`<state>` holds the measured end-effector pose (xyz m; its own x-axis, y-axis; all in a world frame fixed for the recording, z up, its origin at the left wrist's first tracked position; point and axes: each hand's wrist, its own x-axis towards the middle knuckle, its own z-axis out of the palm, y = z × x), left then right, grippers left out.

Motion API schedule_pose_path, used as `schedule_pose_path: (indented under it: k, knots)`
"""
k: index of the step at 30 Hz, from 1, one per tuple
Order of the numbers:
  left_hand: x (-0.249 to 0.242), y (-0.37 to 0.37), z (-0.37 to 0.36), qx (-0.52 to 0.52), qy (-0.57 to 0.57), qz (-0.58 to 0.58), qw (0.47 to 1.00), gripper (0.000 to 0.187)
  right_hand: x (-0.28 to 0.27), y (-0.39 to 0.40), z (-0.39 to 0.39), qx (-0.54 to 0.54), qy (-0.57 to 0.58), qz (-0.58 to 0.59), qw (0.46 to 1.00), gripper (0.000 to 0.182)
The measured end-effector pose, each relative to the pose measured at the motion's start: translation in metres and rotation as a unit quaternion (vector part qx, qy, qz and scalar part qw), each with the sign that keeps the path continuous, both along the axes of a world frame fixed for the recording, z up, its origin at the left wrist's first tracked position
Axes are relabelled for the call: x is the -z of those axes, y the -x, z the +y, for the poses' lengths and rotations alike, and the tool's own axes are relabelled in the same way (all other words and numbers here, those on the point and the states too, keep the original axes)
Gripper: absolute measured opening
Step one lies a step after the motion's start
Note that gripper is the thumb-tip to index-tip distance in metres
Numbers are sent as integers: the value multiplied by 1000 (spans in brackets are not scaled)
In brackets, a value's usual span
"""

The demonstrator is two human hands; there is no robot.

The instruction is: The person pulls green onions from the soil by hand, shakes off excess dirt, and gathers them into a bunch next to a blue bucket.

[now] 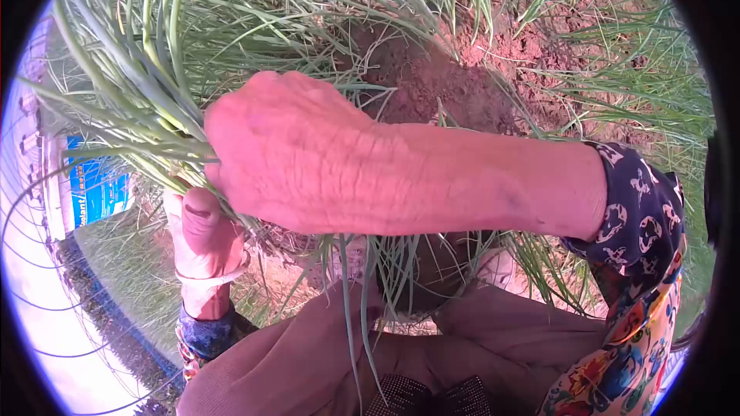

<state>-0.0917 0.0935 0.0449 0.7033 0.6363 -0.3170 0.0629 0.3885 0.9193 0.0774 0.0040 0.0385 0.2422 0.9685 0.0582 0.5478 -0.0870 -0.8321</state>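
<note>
Crouching low, the person held a bunch of green stalks [131, 100]. The right hand [285, 154], nearer to us, was wrapped tight around it. The left hand [202, 235] pinched it from below. The stalks pointed up and left, over red soil [493, 54].

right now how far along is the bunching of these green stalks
Done: a bunch of green stalks is gathered. In hand: left hand and right hand both grip it. Left: clumps stand in the red soil, and no tie shows on the bunch.
</note>
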Motion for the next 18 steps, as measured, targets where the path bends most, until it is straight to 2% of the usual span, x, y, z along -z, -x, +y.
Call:
schedule_pose_path:
  k: [1,3,4,6,9,11,13,14,15,17,18]
  knots:
    - [1,6,4,-10,77,-4,997,75,-7,9,4,-35,36,-53,997,22]
    - [-4,14,1,29,78,-23,996,74,-17,18,5,-64,39,-111,991,18]
    - [-8,15,-3,-2,72,-21,997,71,-20,18,2,-60,5,-116,991,17]
    - [-24,-3,-15,23,5,-39,999,54,-19,27,3,-88,-60,-105,989,18]
    - [-36,8,-2,-25,39,-104,994,20,-13,44,14,-143,-138,-58,978,22]
    - [-58,25,16,-96,62,-163,980,17,-16,45,17,-141,-191,-1,971,25]
    - [-82,49,52,-136,-81,-196,968,14,-17,24,25,-134,-175,61,974,28]
    - [-94,64,63,-210,-150,-182,949,14,-17,14,26,-121,-159,86,976,29]
    - [-101,86,83,-180,-182,-177,950,16,-17,5,28,-106,-143,112,978,29]
    - [-97,113,110,-345,-214,-91,909,14,-13,-12,26,-53,-89,153,983,30]
    - [-87,134,131,-362,-225,-67,902,13,-15,-19,25,-49,-63,160,984,29]
